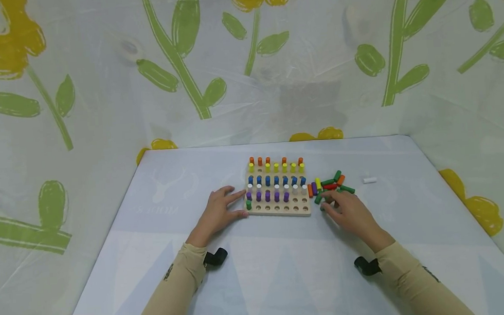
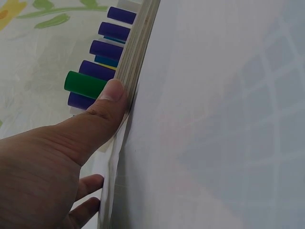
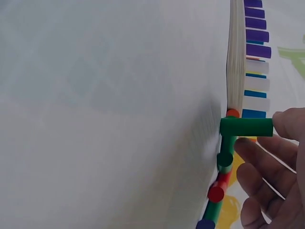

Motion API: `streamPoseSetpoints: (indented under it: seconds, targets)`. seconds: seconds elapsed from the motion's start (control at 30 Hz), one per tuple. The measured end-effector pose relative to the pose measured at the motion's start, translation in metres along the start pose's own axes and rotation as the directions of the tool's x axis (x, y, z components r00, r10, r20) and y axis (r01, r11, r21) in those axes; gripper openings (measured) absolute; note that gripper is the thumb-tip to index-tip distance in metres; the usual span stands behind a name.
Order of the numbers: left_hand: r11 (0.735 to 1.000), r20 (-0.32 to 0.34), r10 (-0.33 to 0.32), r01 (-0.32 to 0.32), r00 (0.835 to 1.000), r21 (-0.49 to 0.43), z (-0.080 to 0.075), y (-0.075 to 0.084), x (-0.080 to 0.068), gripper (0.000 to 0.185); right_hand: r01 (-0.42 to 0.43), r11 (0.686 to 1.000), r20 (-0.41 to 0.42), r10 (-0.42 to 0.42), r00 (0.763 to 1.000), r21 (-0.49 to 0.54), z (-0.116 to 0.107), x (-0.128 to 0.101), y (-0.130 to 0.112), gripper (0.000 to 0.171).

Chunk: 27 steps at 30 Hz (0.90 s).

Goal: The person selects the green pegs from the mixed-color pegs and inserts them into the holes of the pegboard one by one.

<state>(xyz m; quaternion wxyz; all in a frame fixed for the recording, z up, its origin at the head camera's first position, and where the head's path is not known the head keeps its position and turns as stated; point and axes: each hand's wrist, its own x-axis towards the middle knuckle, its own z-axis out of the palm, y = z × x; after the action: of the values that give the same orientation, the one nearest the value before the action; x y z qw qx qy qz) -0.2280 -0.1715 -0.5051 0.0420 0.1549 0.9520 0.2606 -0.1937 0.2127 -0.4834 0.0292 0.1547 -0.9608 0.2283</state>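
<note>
Our left hand (image 1: 218, 211) rests flat against the wooden pegboard (image 1: 278, 209), thumb pressing its edge to steady it. Our right hand (image 1: 347, 211) pinches a green peg (image 3: 246, 126) beside the loose pile (image 1: 330, 185); we should hold it upright over an empty front-row hole.

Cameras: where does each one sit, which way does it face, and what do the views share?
Head: worn on the head, looking forward and down at the table; both sleeved forearms, left hand and right hand show.
Left wrist: on the left wrist, low, facing the pegboard edge; left thumb presses it.
Right wrist: on the right wrist, low, facing the loose pegs; right fingers pinch a green peg.
Shared: all three show the pegboard with its purple pegs.
</note>
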Motion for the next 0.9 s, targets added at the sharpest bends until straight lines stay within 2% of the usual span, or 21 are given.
streamPoseSetpoints:
  seconds: [0.53,0.9]
  targets:
    - [1.0,-0.006,0.01,-0.01,1.0,-0.003,-0.0003,-0.0003,0.0,0.072,0.003,1.0,-0.006,-0.003,1.0,-0.03,-0.0008,-0.0006,-0.0017,0.031]
    - [1.0,-0.005,0.011,-0.011,1.0,0.006,-0.0015,0.0009,-0.0002,0.072,0.027,0.999,-0.013,-0.027,1.0,-0.028,-0.0036,-0.0001,-0.0042,0.025]
